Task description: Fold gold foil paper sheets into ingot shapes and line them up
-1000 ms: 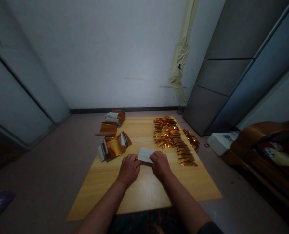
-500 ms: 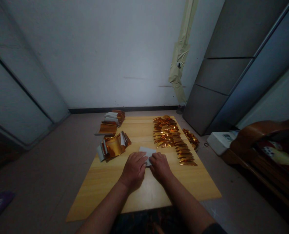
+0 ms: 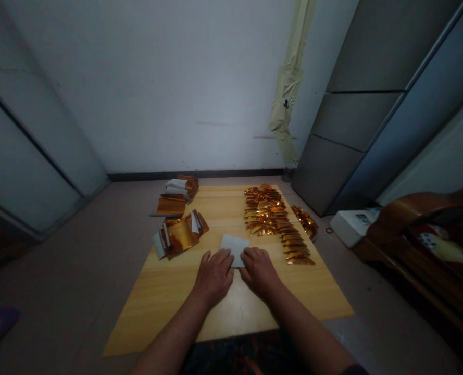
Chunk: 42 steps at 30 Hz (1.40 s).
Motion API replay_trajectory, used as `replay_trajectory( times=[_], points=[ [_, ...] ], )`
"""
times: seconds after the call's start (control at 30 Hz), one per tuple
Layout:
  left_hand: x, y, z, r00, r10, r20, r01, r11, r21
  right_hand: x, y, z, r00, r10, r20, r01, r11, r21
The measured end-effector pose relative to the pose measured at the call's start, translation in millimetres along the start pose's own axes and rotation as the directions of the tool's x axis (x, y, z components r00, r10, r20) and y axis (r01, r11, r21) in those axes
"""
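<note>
A small sheet of paper (image 3: 236,245), pale side up, lies on the wooden table in front of me. My left hand (image 3: 214,273) grips its lower left edge, fingertips on top. At the lower right edge, my right hand (image 3: 258,266) has its fingers curled over the paper. Both thumbs are close together near the bottom edge and partly hidden. Left of my hands sits a loose stack of gold foil paper (image 3: 180,234) with pale backs. Rows of folded gold foil pieces (image 3: 296,245) overlap on the right side of the table.
More foil sheets (image 3: 172,203) stand at the table's far left corner. Beyond the right edge is a heap of folded foil (image 3: 305,221). A white box (image 3: 350,227) rests by a wooden bench (image 3: 395,224). A grey fridge (image 3: 344,125) stands behind.
My hands have spread slightly apart, and more of the pale paper shows between them. The fingers have shifted toward the paper's lower edge.
</note>
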<state>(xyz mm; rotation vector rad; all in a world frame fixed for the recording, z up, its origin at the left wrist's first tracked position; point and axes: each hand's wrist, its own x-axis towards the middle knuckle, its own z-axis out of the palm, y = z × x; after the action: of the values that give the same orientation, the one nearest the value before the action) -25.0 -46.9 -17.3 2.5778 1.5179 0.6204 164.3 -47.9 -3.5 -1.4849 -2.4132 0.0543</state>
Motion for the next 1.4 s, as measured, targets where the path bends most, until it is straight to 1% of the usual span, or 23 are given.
replay_trajectory(
  times=[0.07, 0.17, 0.27, 0.33, 0.37, 0.4, 0.47, 0.5, 0.6, 0.73, 0.8, 1.03, 1.13, 1.23, 1.4],
  points=[
    [-0.9, 0.3, 0.1, 1.000, -0.002, 0.005, 0.002, 1.000, 0.002, -4.5, 2.2, -3.7, 1.000, 0.018, 0.003, -0.018, 1.000, 0.013],
    [-1.3, 1.1, 0.9, 1.000, 0.007, 0.000, -0.007, 1.000, 0.011, -4.6, 6.2, -5.6, 0.996, 0.089, 0.018, -0.089, 0.995, 0.045],
    [-0.5, 3.1, 1.7, 1.000, -0.002, -0.013, 0.002, 1.000, 0.029, 6.2, 7.7, -3.3, 0.983, 0.179, -0.048, -0.174, 0.980, 0.100],
    [-0.1, 5.0, 1.1, 1.000, -0.015, -0.019, 0.016, 0.999, 0.045, 18.6, 5.7, -3.2, 0.965, 0.245, -0.094, -0.231, 0.964, 0.134],
    [-0.1, 5.9, 0.3, 1.000, -0.020, -0.021, 0.021, 0.998, 0.051, 25.8, 4.0, -4.5, 0.957, 0.280, -0.082, -0.266, 0.953, 0.143],
    [-0.3, 6.7, -0.7, 0.999, -0.023, -0.023, 0.025, 0.998, 0.057, 33.4, 2.1, -6.7, 0.950, 0.308, -0.045, -0.299, 0.944, 0.138],
    [-0.9, 7.9, -2.9, 0.999, -0.026, -0.028, 0.027, 0.997, 0.065, 48.8, -1.6, -13.1, 0.935, 0.343, 0.085, -0.351, 0.932, 0.090],
    [-1.2, 8.2, -3.8, 0.999, -0.025, -0.033, 0.027, 0.997, 0.068, 56.2, -2.9, -16.6, 0.928, 0.344, 0.143, -0.355, 0.933, 0.059],
    [-2.0, 8.2, -4.9, 0.999, -0.015, -0.041, 0.018, 0.998, 0.067, 74.6, -4.1, -23.7, 0.921, 0.335, 0.201, -0.339, 0.941, -0.014],
    [-2.2, 7.0, -3.6, 0.999, -0.008, -0.043, 0.010, 0.999, 0.048, 86.1, -2.4, -22.7, 0.916, 0.334, 0.220, -0.324, 0.942, -0.080],
    [-2.3, 6.6, -2.8, 0.999, -0.009, -0.052, 0.012, 0.999, 0.044, 86.5, -1.7, -20.8, 0.925, 0.318, 0.209, -0.303, 0.948, -0.101],
    [-2.5, 7.4, -3.1, 0.998, -0.027, -0.048, 0.029, 0.999, 0.037, 71.8, 1.0, -16.6, 0.984, 0.170, 0.049, -0.165, 0.981, -0.103],
    [-1.6, 8.9, -4.9, 0.998, -0.035, -0.046, 0.037, 0.999, 0.035, 61.2, 1.7, -11.3, 0.998, 0.068, -0.006, -0.068, 0.995, -0.068],
    [-0.8, 10.4, -7.0, 0.998, -0.039, -0.042, 0.040, 0.999, 0.022, 50.7, 0.5, -6.0, 0.999, -0.026, -0.033, 0.025, 0.999, -0.039],
    [-1.1, 11.8, -9.0, 0.998, -0.050, -0.043, 0.051, 0.999, 0.013, 40.0, 2.2, 0.9, 0.998, -0.058, -0.024, 0.057, 0.998, -0.039]
  ],
)
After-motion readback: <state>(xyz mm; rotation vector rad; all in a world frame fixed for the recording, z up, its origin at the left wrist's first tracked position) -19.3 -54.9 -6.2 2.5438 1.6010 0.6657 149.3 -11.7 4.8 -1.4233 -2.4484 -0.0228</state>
